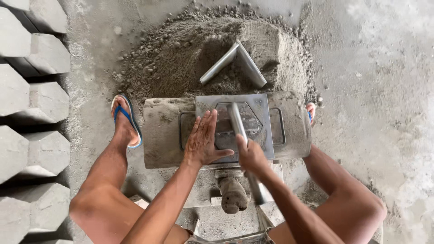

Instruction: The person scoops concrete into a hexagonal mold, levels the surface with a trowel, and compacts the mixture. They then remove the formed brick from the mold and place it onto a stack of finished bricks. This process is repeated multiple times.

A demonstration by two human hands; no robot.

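Two hands at hexagonal mould (235, 126) on block before sand pile (212, 54): left hand (203, 140) flat, fingers apart, steadying frame; right hand (251, 156) fingers clamped on metal bar (239, 131)—keep bar level w/ rim, even pressure.

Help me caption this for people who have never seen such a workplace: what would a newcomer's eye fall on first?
First, at the centre, the left hand lying flat on a grey metal mould while the right hand grips a metal bar laid across it. Behind the mould rises a heap of grey sandy mix with a metal angle piece stuck in it. Along the left edge run rows of grey cast blocks.
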